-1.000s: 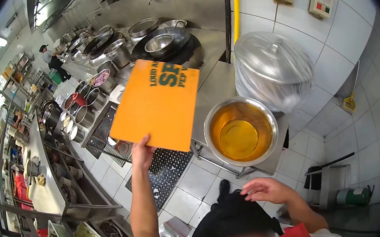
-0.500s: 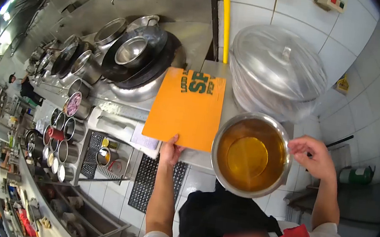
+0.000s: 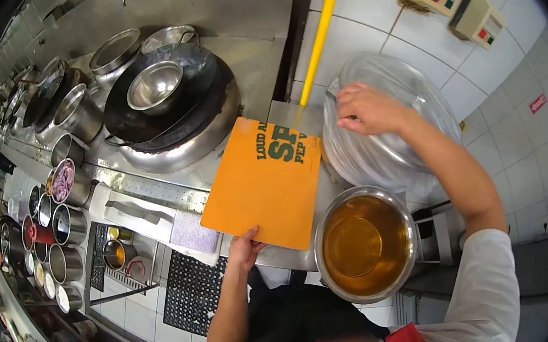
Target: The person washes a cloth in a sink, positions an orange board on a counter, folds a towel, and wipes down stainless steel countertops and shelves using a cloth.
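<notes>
My left hand grips the lower edge of an orange cardboard sheet with green lettering, its thumb on top. The sheet lies over the steel counter. My right hand is over the plastic-wrapped lidded pot, fingers curled at the lid; what they grip is hidden. Just right of the sheet, nearest my body, a steel bowl holds clear amber liquid.
On the left stands a stove with a black wok and a small steel bowl in it. A cleaver-like blade and a folded cloth lie on a white board. Several steel containers are at far left. A yellow pipe runs up the wall.
My right hand has moved from beside the bowl's rim up and left onto the wrapped pot. My left hand still holds the cardboard sheet. The view has shifted right.
</notes>
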Demonstrator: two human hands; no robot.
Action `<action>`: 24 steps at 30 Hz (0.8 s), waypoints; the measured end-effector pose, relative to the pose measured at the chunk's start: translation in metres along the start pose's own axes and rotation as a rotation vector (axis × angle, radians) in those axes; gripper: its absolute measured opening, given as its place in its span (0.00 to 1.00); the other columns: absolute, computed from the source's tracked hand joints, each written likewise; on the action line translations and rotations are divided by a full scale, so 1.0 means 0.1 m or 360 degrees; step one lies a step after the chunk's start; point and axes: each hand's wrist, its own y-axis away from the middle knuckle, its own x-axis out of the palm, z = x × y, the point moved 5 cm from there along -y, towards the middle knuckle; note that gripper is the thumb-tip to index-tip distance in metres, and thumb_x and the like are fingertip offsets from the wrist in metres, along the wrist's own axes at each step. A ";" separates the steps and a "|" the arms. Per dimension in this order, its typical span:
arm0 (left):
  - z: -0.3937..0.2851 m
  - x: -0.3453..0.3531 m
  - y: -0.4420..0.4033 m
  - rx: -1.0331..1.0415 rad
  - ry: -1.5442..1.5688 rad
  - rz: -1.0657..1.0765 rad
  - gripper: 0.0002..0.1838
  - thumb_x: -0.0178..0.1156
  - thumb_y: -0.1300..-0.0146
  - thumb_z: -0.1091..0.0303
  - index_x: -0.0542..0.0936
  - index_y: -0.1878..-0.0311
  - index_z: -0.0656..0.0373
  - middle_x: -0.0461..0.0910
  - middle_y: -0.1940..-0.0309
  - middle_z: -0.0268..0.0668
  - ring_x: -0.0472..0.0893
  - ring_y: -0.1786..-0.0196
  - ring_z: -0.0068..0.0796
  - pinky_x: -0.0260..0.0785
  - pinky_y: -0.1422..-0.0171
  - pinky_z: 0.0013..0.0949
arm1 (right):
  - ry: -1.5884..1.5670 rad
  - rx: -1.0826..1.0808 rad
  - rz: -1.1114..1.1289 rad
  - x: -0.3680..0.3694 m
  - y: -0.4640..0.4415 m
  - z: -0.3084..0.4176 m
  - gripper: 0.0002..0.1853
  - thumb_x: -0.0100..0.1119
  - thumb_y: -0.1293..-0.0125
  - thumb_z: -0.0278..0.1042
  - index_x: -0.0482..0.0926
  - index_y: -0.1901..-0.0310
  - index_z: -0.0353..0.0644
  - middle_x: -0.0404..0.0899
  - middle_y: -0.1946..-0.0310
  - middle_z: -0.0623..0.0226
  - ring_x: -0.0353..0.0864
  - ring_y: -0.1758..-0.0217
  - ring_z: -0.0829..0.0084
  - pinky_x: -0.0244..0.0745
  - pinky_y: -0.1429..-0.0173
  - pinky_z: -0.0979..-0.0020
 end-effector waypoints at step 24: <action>0.15 0.21 -0.04 0.0103 -0.0051 -0.0206 0.12 0.56 0.33 0.73 0.75 0.47 0.58 0.82 0.59 0.36 0.85 0.62 0.26 0.80 0.63 0.28 | -0.0592 -0.0178 0.0319 0.23 -0.28 -0.32 0.21 0.49 0.29 0.43 0.65 0.78 0.39 0.65 0.84 0.57 0.68 0.75 0.50 0.67 0.55 0.57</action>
